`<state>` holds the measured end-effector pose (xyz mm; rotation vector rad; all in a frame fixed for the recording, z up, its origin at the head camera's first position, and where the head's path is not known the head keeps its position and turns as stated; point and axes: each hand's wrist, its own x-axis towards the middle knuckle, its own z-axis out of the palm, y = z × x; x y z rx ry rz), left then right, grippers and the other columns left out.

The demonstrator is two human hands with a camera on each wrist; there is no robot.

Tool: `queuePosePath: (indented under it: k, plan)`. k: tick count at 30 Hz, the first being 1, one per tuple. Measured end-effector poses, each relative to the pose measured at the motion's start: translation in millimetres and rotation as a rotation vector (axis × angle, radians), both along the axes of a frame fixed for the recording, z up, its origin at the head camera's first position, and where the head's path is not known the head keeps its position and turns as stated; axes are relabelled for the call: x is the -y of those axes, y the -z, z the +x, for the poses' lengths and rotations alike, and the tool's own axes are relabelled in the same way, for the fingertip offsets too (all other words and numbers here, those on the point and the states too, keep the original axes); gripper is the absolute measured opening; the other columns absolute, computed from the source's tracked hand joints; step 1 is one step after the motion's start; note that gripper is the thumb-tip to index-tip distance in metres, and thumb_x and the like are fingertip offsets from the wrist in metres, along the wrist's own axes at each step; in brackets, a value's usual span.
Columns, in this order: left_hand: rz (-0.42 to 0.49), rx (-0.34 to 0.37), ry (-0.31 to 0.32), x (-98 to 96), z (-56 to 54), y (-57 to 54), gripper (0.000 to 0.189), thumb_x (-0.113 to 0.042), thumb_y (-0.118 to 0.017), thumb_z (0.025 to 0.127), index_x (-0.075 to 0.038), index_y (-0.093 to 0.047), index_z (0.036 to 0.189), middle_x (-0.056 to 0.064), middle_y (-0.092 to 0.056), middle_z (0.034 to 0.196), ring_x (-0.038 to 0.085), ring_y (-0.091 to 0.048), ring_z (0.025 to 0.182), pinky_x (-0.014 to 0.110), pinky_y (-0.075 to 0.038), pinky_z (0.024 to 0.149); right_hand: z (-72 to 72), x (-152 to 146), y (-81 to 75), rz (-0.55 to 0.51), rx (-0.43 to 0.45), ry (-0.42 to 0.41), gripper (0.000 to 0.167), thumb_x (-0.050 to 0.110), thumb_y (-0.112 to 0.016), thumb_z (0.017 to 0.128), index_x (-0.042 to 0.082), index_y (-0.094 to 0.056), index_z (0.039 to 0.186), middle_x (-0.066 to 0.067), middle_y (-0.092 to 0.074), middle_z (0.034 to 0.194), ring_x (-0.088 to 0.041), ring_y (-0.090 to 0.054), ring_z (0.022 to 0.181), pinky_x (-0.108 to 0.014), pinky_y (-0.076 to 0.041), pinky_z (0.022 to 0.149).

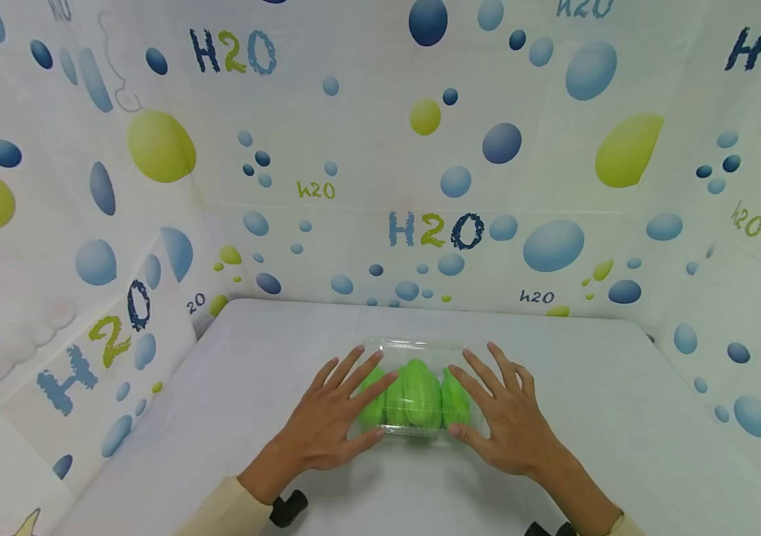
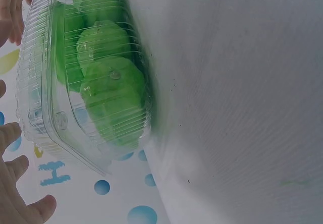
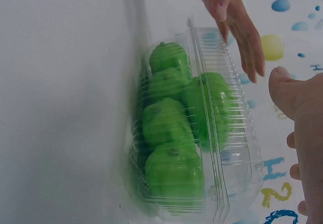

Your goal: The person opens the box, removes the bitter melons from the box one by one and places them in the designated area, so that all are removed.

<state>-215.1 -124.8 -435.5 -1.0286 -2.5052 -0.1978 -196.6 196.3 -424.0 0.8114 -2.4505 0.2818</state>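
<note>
A clear plastic clamshell box (image 1: pixel 421 345) sits on the table with its lid down. Inside lie several bright green, ribbed, rounded fruits (image 1: pixel 422 394), one stacked on top of the others. My left hand (image 1: pixel 327 428) hovers at the box's left end, fingers spread and overlapping its edge in the head view. At the other end my right hand (image 1: pixel 514 432) is spread the same way, thumb near the front right corner. Both wrist views show the hands, left (image 2: pixel 15 196) and right (image 3: pixel 308 128), just above the lid, with nothing held.
White cloth covers the table (image 1: pixel 273 350). Behind it and along both sides hangs a white curtain (image 1: pixel 367 149) printed with blue and green drops and H2O lettering. Dark wrist mounts (image 1: pixel 289 508) show below the sleeves.
</note>
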Motion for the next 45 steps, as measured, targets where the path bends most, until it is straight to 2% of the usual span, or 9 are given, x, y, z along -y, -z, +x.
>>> queuePosePath:
  k: [6, 14, 19, 24, 29, 33, 38, 42, 45]
  plan:
    - [0.01, 0.021, 0.008, 0.9, 2.1, 1.2, 0.078, -0.058, -0.057, 0.093, -0.033, -0.029, 0.161, -0.003, -0.009, 0.172, 0.032, -0.011, 0.157, 0.065, -0.025, 0.117, -0.3, 0, 5.7, -0.019, 0.014, -0.009, 0.08, 0.054, -0.07, 0.086, 0.022, -0.045, 0.154, -0.005, -0.032, 0.165, -0.044, -0.019, 0.151, -0.067, -0.025, 0.104]
    - [0.071, 0.082, 0.004, 0.3, 1.5, 6.8, 0.084, -0.059, -0.06, 0.09, -0.034, -0.025, 0.162, -0.001, -0.009, 0.171, 0.033, -0.013, 0.156, 0.066, -0.027, 0.115, -2.7, -1, 9.0, -0.099, 0.071, -0.02, 0.086, 0.047, -0.076, 0.084, 0.019, -0.04, 0.156, -0.005, -0.031, 0.165, -0.041, -0.019, 0.153, -0.068, -0.029, 0.104]
    - [0.136, 0.144, -0.02, -2.6, -1.5, 10.4, 0.09, -0.06, -0.065, 0.087, -0.033, -0.023, 0.163, 0.001, -0.012, 0.171, 0.032, -0.014, 0.156, 0.064, -0.03, 0.115, -5.6, -3, 11.6, -0.202, 0.159, -0.029, 0.093, 0.04, -0.079, 0.084, 0.014, -0.032, 0.16, -0.008, -0.035, 0.163, -0.041, -0.025, 0.151, -0.072, -0.036, 0.102]
    - [0.269, 0.304, -0.056, -4.0, -5.1, 12.9, 0.102, -0.057, -0.071, 0.085, -0.034, -0.011, 0.164, 0.007, -0.012, 0.171, 0.032, -0.016, 0.155, 0.065, -0.034, 0.113, -8.7, -5, 16.6, -0.338, 0.324, -0.028, 0.097, 0.034, -0.077, 0.089, 0.01, -0.019, 0.162, -0.015, -0.028, 0.165, -0.043, -0.024, 0.15, -0.072, -0.029, 0.11]
    - [0.513, 0.49, -0.055, -2.5, -6.4, 13.8, 0.107, -0.046, -0.076, 0.085, -0.027, -0.008, 0.165, 0.012, -0.013, 0.169, 0.035, -0.018, 0.154, 0.067, -0.029, 0.115, -10.9, -7, 22.5, -0.515, 0.452, -0.078, 0.09, 0.021, -0.07, 0.095, 0.004, -0.012, 0.162, -0.022, -0.019, 0.166, -0.049, -0.029, 0.146, -0.064, -0.043, 0.105]
    - [0.633, 0.557, -0.061, 0.0, -9.0, 14.4, 0.107, -0.041, -0.077, 0.085, -0.02, -0.008, 0.164, 0.012, -0.015, 0.169, 0.037, -0.02, 0.153, 0.064, -0.03, 0.116, -12.8, -7, 24.2, -0.63, 0.515, -0.125, 0.09, 0.016, -0.067, 0.096, 0.003, -0.007, 0.162, -0.024, -0.014, 0.167, -0.053, -0.031, 0.144, -0.062, -0.048, 0.1]
    - [0.743, 0.712, -0.065, 1.5, -10.7, 17.0, 0.111, -0.04, -0.076, 0.086, -0.015, -0.003, 0.164, 0.017, -0.011, 0.169, 0.043, -0.021, 0.152, 0.059, -0.033, 0.116, -13.0, -6, 24.6, -0.726, 0.606, -0.111, 0.094, 0.018, -0.068, 0.096, 0.005, -0.003, 0.162, -0.025, -0.006, 0.168, -0.054, -0.022, 0.147, -0.065, -0.043, 0.104]
    - [0.87, 0.859, -0.056, 0.8, -8.9, 21.8, 0.115, -0.041, -0.078, 0.084, -0.011, -0.001, 0.164, 0.028, -0.014, 0.165, 0.053, -0.024, 0.148, 0.064, -0.03, 0.115, -12.2, -5, 26.8, -0.772, 0.681, -0.071, 0.097, 0.019, -0.07, 0.095, 0.003, -0.001, 0.162, -0.026, -0.004, 0.167, -0.053, -0.016, 0.149, -0.065, -0.038, 0.109]
    - [0.941, 0.931, -0.052, -0.7, -7.0, 24.9, 0.115, -0.041, -0.078, 0.084, -0.011, -0.001, 0.164, 0.031, -0.019, 0.163, 0.054, -0.024, 0.147, 0.069, -0.027, 0.114, -12.2, -5, 28.5, -0.835, 0.778, -0.047, 0.097, 0.02, -0.069, 0.096, 0.002, 0.0, 0.161, -0.027, -0.005, 0.167, -0.052, -0.014, 0.15, -0.065, -0.031, 0.114]
